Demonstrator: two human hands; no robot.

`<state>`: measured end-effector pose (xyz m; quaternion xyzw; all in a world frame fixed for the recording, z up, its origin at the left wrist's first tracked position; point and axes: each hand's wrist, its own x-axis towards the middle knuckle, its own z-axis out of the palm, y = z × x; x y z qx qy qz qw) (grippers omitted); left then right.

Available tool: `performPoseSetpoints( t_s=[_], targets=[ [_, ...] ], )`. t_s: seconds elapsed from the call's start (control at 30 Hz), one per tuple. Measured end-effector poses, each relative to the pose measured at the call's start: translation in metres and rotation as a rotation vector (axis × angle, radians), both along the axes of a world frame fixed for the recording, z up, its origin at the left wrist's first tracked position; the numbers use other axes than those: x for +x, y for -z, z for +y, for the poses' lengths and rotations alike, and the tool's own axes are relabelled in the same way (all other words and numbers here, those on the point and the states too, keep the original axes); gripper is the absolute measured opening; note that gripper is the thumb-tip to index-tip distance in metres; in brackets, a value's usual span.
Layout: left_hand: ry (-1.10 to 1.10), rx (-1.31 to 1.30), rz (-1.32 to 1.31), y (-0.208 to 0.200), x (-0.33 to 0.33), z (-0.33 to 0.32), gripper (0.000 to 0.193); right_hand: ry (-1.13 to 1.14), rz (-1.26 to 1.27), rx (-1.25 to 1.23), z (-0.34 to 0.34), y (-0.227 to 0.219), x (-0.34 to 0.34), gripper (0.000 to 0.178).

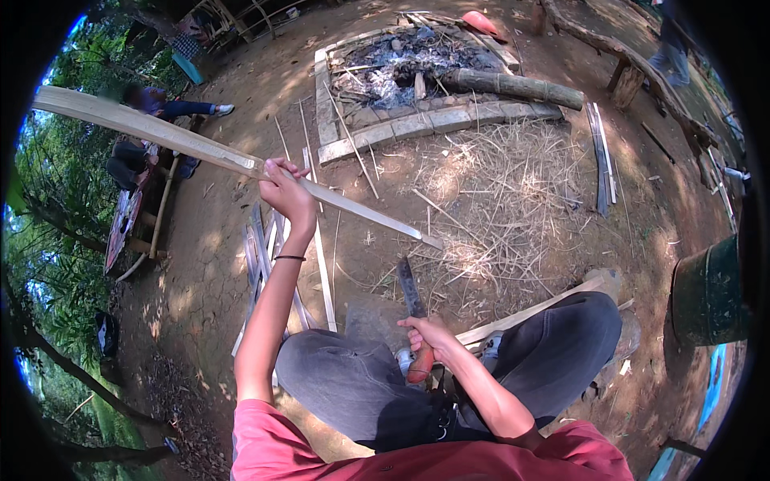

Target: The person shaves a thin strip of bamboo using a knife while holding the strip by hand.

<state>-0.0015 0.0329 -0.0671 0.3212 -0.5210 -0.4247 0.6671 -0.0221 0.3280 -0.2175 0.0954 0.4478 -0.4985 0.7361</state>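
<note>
red shirt [449, 463], held strip [216, 153], dirt ground [196, 256], firepit [449, 120]

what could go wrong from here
The right hand holds a long knife between the bent legs, so a slip might cut one. The left hand grips a long bamboo strip, whose edges could leave splinters. Dry shavings lie beside the fire pit and might catch if it is hot.

Pale strip [216, 152], reddish-brown knife handle [420, 367]
</note>
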Motion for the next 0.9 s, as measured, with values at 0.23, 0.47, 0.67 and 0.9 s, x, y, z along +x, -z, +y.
performPoseSetpoints(
  t_s=[0.23, 0.47, 0.67, 0.9],
  targets=[
    [0.084, -0.005, -0.157, 0.048, 0.015, 0.021, 0.033, -0.159, 0.859, -0.264, 0.017, -0.023, -0.001, 0.029],
    [0.09, 0.002, -0.259, 0.071, 0.023, 0.022, 0.034, 0.032, 0.881, -0.213, -0.049, -0.057, -0.016, 0.032],
    [0.144, -0.017, -0.298, 0.087, 0.022, 0.035, 0.035, 0.034, 1.129, -0.235, -0.089, -0.074, -0.027, 0.029],
    [0.204, -0.003, -0.596, 0.085, 0.014, 0.04, 0.038, 0.034, 1.161, -0.211, -0.08, -0.03, -0.01, 0.033]
  ],
)
